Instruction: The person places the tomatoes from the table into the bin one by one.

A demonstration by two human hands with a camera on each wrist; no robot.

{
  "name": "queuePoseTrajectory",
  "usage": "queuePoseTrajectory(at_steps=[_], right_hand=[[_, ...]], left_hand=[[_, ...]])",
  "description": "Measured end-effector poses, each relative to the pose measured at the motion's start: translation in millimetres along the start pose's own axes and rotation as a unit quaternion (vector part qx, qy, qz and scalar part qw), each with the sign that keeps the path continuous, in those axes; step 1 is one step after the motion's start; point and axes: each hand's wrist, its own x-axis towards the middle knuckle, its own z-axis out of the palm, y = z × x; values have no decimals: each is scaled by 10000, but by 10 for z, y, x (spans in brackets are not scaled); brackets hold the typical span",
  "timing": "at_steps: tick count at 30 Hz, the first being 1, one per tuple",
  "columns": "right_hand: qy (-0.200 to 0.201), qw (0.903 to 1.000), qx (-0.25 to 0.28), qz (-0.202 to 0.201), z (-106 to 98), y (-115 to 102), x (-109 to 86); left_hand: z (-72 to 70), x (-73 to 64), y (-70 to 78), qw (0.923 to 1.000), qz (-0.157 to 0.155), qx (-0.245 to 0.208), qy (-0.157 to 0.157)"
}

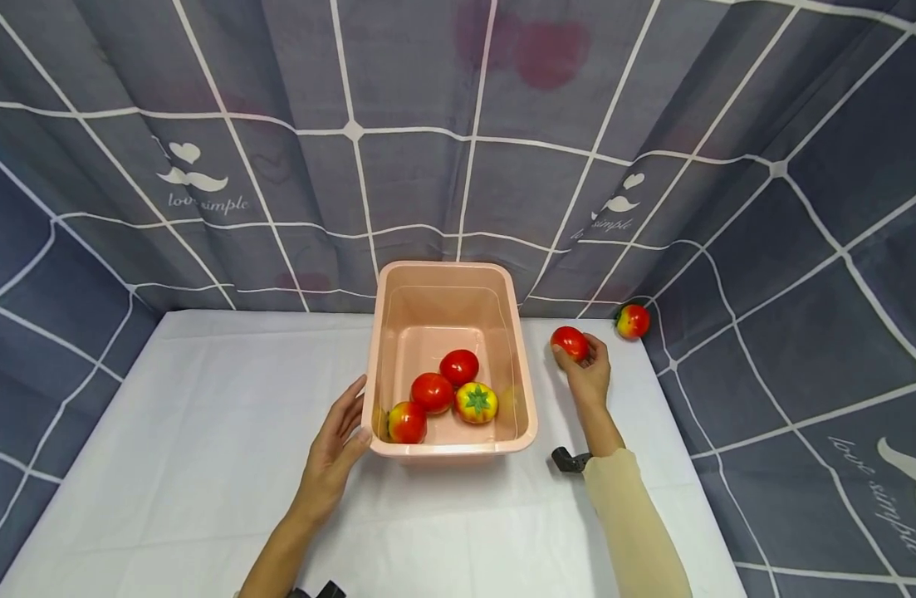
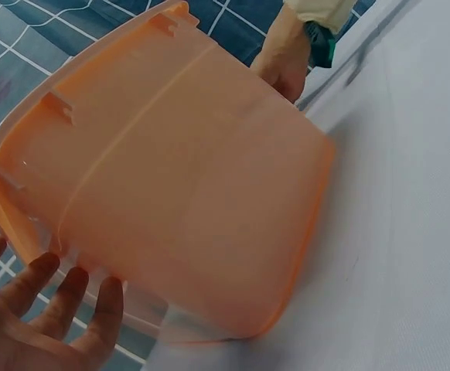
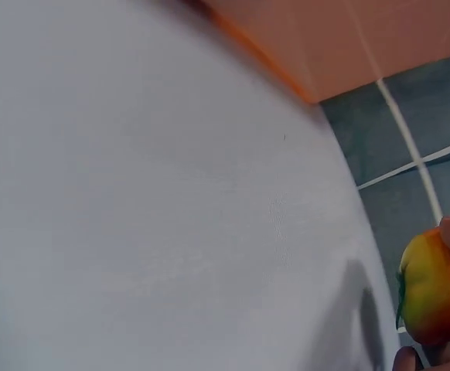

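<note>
My right hand [image 1: 590,378] grips a tomato [image 1: 570,342] just right of the pink plastic bin [image 1: 450,449]. In the right wrist view, that tomato [image 3: 428,290] shows its yellow-green end, with fingertips around it. My left hand [image 1: 330,453] rests against the bin's left side near the front corner. Seen from the left wrist, its fingers [image 2: 69,297] are spread and fairly straight along the outer wall. Several tomatoes lie in the front part of the bin, among them a red one [image 1: 459,366] and one with its yellow-green top [image 1: 476,403] facing up.
Another tomato [image 1: 633,321] lies at the table's far right corner, beside the curtain. A white cloth [image 1: 166,465] covers the table. Grey checked curtains [image 1: 420,187] stand close behind the bin and along both sides.
</note>
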Motion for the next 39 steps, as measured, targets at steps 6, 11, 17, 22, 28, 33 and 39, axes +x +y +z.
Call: queuePoseTrajectory(at_steps=[6,11,17,22,28,33,39], right_hand=[[-126,9998,-39,-154,-224,-61,-241],[-540,9972,-130,-496,-355,-121,-429],[-659,9952,-52,-721,-480,-138,-676],[-751,9933,-53,-871,-526,-104,-838],[-854,9924,-116,-879,-551,7,-935],[-865,9926,-99,-853,-582,50,-968],[-887,9919,-113,-906,-582,-14,-1021]], left_hand=[[9,-17,-1,10000,-34,12,-12],[-3,-3,6,10000,-34,56,48],[-4,9,-2,10000,-37,81,3],[-6,2,-1,10000,-28,61,27],[-8,13,-1,10000,-34,21,6],[2,17,20,10000,-49,30,-4],[5,15,20,10000,-43,35,32]])
